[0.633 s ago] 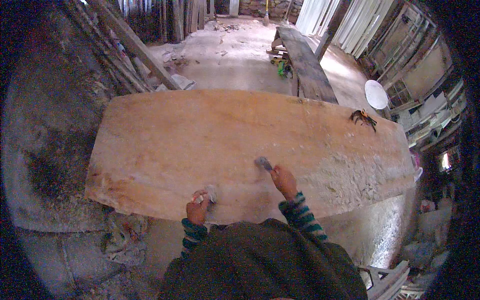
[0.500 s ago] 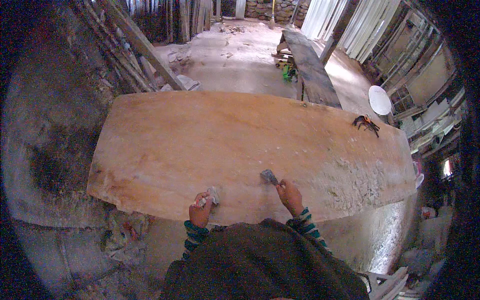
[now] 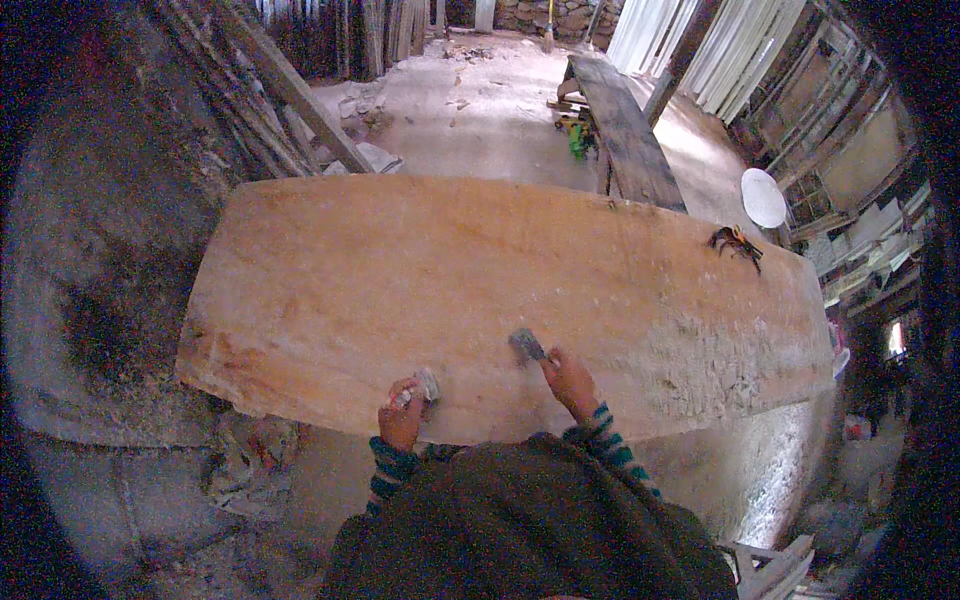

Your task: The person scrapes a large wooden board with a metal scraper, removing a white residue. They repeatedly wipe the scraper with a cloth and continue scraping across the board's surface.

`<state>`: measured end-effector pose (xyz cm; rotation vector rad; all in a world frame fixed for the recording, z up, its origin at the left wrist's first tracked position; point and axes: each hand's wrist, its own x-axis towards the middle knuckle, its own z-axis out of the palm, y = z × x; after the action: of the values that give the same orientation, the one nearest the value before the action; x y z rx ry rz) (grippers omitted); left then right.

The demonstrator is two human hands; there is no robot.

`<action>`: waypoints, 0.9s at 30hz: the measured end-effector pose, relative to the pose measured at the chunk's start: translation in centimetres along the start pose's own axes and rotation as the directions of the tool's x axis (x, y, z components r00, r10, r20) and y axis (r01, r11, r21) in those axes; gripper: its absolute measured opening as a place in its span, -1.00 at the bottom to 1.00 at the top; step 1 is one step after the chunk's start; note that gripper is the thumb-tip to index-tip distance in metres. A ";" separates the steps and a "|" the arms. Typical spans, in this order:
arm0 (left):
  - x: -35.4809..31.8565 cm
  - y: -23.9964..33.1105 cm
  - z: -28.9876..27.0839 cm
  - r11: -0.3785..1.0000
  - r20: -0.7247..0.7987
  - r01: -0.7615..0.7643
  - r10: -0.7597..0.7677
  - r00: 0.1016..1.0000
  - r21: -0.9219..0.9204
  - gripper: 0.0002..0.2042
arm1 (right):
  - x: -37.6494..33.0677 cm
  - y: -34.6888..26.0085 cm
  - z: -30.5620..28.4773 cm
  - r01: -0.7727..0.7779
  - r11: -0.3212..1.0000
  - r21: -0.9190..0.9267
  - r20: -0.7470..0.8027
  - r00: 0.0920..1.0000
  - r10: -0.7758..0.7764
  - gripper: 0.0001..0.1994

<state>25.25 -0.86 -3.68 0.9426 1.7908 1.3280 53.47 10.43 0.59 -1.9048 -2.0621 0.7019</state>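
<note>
Over the tan board (image 3: pixel 420 270), the scraper (image 3: pixel 525 346) looks grey.

A head-worn fisheye looks forward and down across the wooden panel (image 3: pixel 400 270).

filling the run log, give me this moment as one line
left hand: grips whitish thing | right hand: grips scraper | board: rough patch at right

A grey, flat-bladed scraper (image 3: pixel 524 345) slanted from the right hand (image 3: pixel 569 382) toward the tan wooden desk's (image 3: pixel 400 270) left edge; a small whitish object (image 3: pixel 428 384), kind unclear, was in the left hand (image 3: pixel 400 412) by the near edge.
</note>
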 end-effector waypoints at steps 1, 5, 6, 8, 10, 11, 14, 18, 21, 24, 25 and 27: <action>0.0 -0.6 0.1 0.997 -0.013 -0.047 0.047 0.999 0.054 -0.79 | 1.5 -0.2 0.5 0.014 1.000 0.015 -0.002 1.000 -0.014 -0.73; -0.2 3.4 -0.4 0.972 0.073 0.043 -0.061 0.995 0.230 -0.78 | 5.2 -1.1 0.7 0.012 1.000 0.029 -0.037 0.999 -0.011 -0.71; -0.2 2.9 -0.2 0.987 0.076 0.057 -0.068 0.995 0.148 -0.79 | 4.9 -1.1 0.6 0.057 0.997 0.042 -0.030 0.998 -0.056 -0.71; 0.1 1.1 -0.1 0.994 0.067 0.089 -0.093 0.993 0.064 -0.80 | 3.3 -0.4 -0.5 0.150 0.986 0.067 -0.021 0.989 -0.149 -0.69; 0.3 -1.2 -0.1 0.989 0.043 0.133 -0.136 0.990 0.065 -0.82 | 0.6 1.0 -0.5 0.168 0.982 0.085 0.102 0.979 -0.176 -0.69; 0.3 -0.9 -0.1 0.995 0.032 0.067 -0.070 0.997 0.068 -0.82 | -1.0 0.6 -0.4 0.118 0.991 0.057 0.151 0.981 -0.125 -0.69; -0.2 -0.8 0.2 0.998 0.028 -0.043 0.041 0.999 0.056 -0.83 | -3.8 -1.7 0.2 0.001 1.000 -0.008 0.235 0.972 0.001 -0.69; -0.5 0.5 0.1 0.986 0.093 0.139 -0.147 0.985 0.087 -0.82 | 0.0 -3.3 4.2 0.158 0.979 0.128 0.053 0.985 -0.166 -0.73; -0.4 0.4 0.0 0.985 0.110 0.122 -0.135 0.985 0.122 -0.82 | 2.7 -6.1 3.9 0.146 0.989 0.011 0.095 0.985 -0.147 -0.75; -0.7 1.3 -0.3 0.986 0.093 0.014 -0.029 0.995 0.165 -0.81 | -0.4 -4.7 1.5 0.295 0.955 0.019 0.059 0.953 -0.296 -0.75; -0.9 1.8 -0.4 0.983 0.084 -0.015 -0.001 0.996 0.185 -0.81 | -1.7 -4.0 1.3 0.247 0.969 0.007 0.116 0.962 -0.246 -0.75; -1.0 0.5 -0.3 0.996 0.073 0.016 -0.022 0.997 0.091 -0.81 | -4.0 -2.8 1.1 0.147 0.988 -0.037 0.235 0.963 -0.134 -0.74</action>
<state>25.58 -1.78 -2.98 1.0079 1.8116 1.1934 50.95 6.23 1.58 -1.7534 -2.3526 0.8785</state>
